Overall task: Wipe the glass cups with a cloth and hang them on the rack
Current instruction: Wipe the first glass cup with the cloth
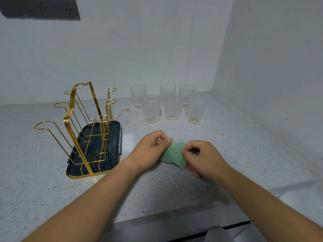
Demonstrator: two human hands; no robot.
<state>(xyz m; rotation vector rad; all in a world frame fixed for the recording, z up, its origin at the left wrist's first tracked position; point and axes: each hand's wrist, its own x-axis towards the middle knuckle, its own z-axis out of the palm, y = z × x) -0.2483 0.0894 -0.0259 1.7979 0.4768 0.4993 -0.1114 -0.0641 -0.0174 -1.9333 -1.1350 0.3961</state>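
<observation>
Tabletop (174, 193): pale speckled stone set in a corner of white walls.

Cloth (172, 154): small, green, at frame centre, about 6 o'clock from the cups. It is bunched between both grips, its lower edge drooping toward the tabletop; contact cannot be told.

Left grip (150, 151): at 9 o'clock of the cloth. Fingers curled in, thumb pressed down on the cloth's upper left edge, pinching it.

Right grip (204, 158): at 3 o'clock of the cloth. Fingers curled, thumb and forefinger tips together on the cloth's right part, pinching it. A thin reddish line shows at the pinch, too small to identify.

Pink piece (194, 171): shows under the right grip at the cloth's lower corner. Cannot tell whether it is part of the cloth.

Glass cups (172, 106): six, clear and ribbed, standing upright in two rows of three at 12 o'clock from the cloth, toward the back wall. The front row partly covers the back row. Cups stand close; whether they touch cannot be told.

Yellowish marks (127, 110): on the tabletop beside the leftmost cups.

Rack (70, 112): gold wire with a flat gold handle and looped arms angling outward, at 9 o'clock from the grips, well apart from the cups. Nothing hangs on the arms. It stands in a dark tray (113, 131) with a gold rim.

Dark socket panel (40, 7): on the wall at 11 o'clock, top of frame.
</observation>
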